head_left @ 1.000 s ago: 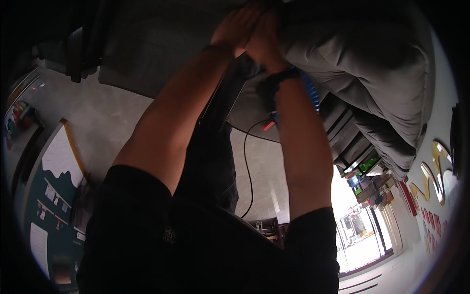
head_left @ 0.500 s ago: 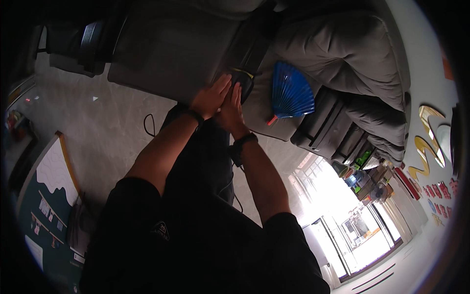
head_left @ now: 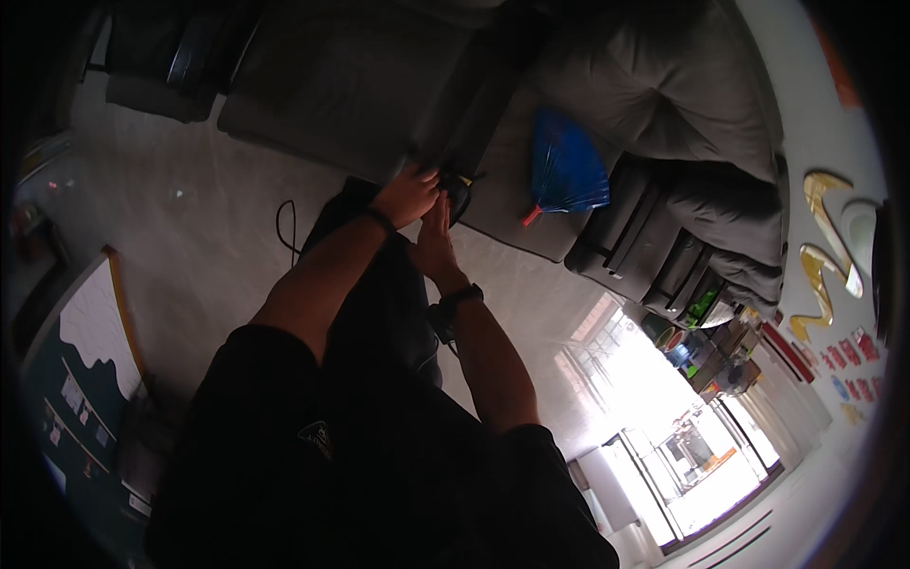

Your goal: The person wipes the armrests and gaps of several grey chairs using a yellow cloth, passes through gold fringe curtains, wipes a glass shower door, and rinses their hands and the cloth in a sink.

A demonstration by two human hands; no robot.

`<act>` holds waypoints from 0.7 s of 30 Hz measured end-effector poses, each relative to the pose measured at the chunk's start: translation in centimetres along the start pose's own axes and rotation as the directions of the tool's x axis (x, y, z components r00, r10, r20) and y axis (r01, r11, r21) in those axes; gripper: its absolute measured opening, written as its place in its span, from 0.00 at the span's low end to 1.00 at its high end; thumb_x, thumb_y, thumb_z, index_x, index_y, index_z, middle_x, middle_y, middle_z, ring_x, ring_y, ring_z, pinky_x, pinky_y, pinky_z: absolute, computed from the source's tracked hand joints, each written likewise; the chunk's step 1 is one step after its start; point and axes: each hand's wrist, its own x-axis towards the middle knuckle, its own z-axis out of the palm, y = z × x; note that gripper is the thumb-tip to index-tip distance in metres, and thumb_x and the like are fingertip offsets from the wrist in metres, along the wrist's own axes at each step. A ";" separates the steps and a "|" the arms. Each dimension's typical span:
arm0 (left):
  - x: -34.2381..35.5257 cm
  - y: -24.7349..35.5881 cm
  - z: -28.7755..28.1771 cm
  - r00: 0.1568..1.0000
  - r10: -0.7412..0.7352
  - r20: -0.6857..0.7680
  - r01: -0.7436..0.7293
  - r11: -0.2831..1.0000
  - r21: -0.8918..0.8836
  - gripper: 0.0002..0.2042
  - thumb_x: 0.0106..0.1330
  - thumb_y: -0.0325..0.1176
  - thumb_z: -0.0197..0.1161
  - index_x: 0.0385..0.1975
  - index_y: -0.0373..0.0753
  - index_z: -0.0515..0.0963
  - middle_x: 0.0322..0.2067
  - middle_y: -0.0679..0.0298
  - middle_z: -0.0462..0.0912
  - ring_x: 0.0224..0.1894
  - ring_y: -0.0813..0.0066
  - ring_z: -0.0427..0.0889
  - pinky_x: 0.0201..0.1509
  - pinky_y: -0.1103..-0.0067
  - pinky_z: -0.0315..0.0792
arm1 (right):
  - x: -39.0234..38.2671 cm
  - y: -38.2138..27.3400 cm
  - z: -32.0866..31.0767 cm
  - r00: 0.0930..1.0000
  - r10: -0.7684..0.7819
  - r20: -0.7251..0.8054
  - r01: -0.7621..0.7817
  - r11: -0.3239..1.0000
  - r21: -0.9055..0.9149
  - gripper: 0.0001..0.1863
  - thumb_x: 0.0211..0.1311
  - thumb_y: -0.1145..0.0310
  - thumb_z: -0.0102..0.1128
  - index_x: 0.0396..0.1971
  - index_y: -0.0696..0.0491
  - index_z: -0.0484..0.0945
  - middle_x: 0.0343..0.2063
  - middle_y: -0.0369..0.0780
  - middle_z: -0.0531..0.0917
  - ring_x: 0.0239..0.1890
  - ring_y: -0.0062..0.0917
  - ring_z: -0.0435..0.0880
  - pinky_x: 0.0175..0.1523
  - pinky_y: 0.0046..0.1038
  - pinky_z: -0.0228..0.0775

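Note:
My left hand (head_left: 408,195) and my right hand (head_left: 436,237) are close together over my dark trouser leg, at the edge of a grey sofa seat (head_left: 332,114). The left fingers are extended, slightly bent; the right fingers are straight, pointing toward the top of the picture. Neither visibly holds anything. Just beyond their fingertips is a dark, rounded object with a yellow part (head_left: 459,194), too dim to name. An open blue folding fan (head_left: 567,171) with a red handle lies on the seat to the right.
Grey cushions (head_left: 711,133) and more sofa sections (head_left: 616,228) run along the right wall, below gold lettering (head_left: 820,284). A green board (head_left: 81,398) stands at lower left on the tiled floor (head_left: 190,218), with a looped cable (head_left: 289,232). A bright doorway (head_left: 682,465) is at lower right.
Both hands have come down from the top of the picture toward my leg and stay close together. The view has shifted, revealing the whole blue fan, earlier mostly hidden behind my right arm.

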 end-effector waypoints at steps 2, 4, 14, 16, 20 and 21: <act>-1.4 0.4 1.0 0.996 0.048 0.081 -0.045 0.998 -0.049 0.09 0.62 0.34 0.55 0.37 0.41 0.80 0.49 0.62 0.79 0.57 0.65 0.72 0.54 0.64 0.71 | -1.5 0.0 1.0 0.999 0.022 0.050 -0.031 0.978 0.205 0.48 0.51 0.72 0.58 0.68 0.60 0.37 0.67 0.62 0.45 0.70 0.51 0.49 0.68 0.41 0.55; -3.2 1.6 -0.1 0.831 0.021 0.555 0.153 0.952 -0.265 0.08 0.60 0.33 0.56 0.36 0.41 0.78 0.36 0.57 0.81 0.41 0.56 0.79 0.44 0.61 0.73 | -3.4 2.5 3.8 0.913 0.174 0.370 -0.242 0.959 0.147 0.39 0.54 0.66 0.55 0.65 0.57 0.49 0.55 0.59 0.66 0.59 0.49 0.66 0.61 0.42 0.64; -17.2 1.2 -3.6 0.883 -0.229 0.410 0.447 0.675 -0.587 0.16 0.51 0.39 0.64 0.33 0.32 0.79 0.33 0.47 0.81 0.37 0.47 0.79 0.42 0.61 0.73 | -12.8 13.2 6.5 0.967 -0.210 -0.143 0.186 0.968 -0.168 0.09 0.54 0.65 0.58 0.30 0.49 0.84 0.44 0.44 0.82 0.51 0.38 0.77 0.56 0.37 0.70; -19.8 0.0 -2.7 0.877 -0.307 0.370 0.477 0.647 -0.595 0.19 0.50 0.42 0.65 0.35 0.31 0.80 0.31 0.47 0.81 0.35 0.48 0.80 0.41 0.62 0.73 | -14.7 16.0 8.5 0.981 -0.076 -0.178 0.074 0.997 -0.018 0.09 0.54 0.64 0.60 0.34 0.49 0.83 0.40 0.44 0.82 0.46 0.37 0.79 0.52 0.37 0.71; -21.9 -2.3 -4.2 0.881 -0.328 0.341 0.472 0.589 -0.656 0.19 0.53 0.43 0.65 0.34 0.31 0.80 0.29 0.46 0.81 0.34 0.48 0.80 0.39 0.61 0.73 | -18.9 19.5 10.8 0.961 -0.223 0.163 0.272 0.873 -0.405 0.21 0.36 0.70 0.63 0.38 0.48 0.82 0.26 0.39 0.80 0.36 0.31 0.81 0.40 0.34 0.74; -21.9 -3.1 -4.6 0.867 -0.307 0.393 0.498 0.580 -0.645 0.18 0.54 0.43 0.65 0.33 0.31 0.80 0.29 0.46 0.81 0.34 0.49 0.80 0.38 0.61 0.72 | -20.3 20.5 11.8 0.946 -0.299 0.123 0.323 0.894 -0.312 0.19 0.37 0.71 0.63 0.36 0.48 0.82 0.26 0.39 0.80 0.34 0.31 0.81 0.38 0.32 0.74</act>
